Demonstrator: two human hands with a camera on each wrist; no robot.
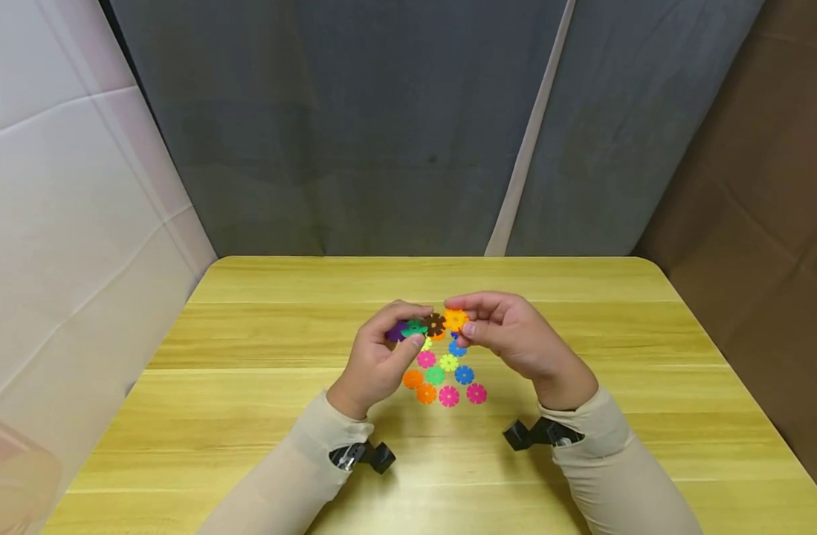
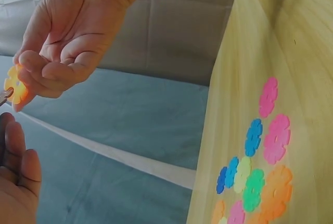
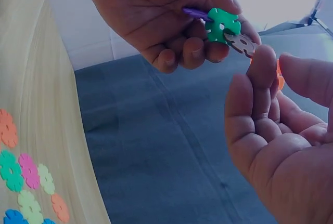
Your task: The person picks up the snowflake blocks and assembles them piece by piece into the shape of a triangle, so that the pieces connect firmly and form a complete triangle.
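We find the left hand [image 1: 375, 357] pinching a short chain of purple, green and brown notched plastic discs [image 1: 416, 327] above the yellow wooden table [image 1: 247, 416]. The right hand [image 1: 511, 338] pinches 1 orange notched plastic disc [image 1: 456, 319] against the chain's brown end. We judge the join needs slot aligned to slot, discs crossed, then pressed squarely home; loose coloured discs [image 1: 444, 379] lie just below.

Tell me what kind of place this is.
Probably a makeshift recording booth, not a lived-in room: a bare wooden table with toy snowflake discs, hemmed in by a grey fabric backdrop and a white padded panel.
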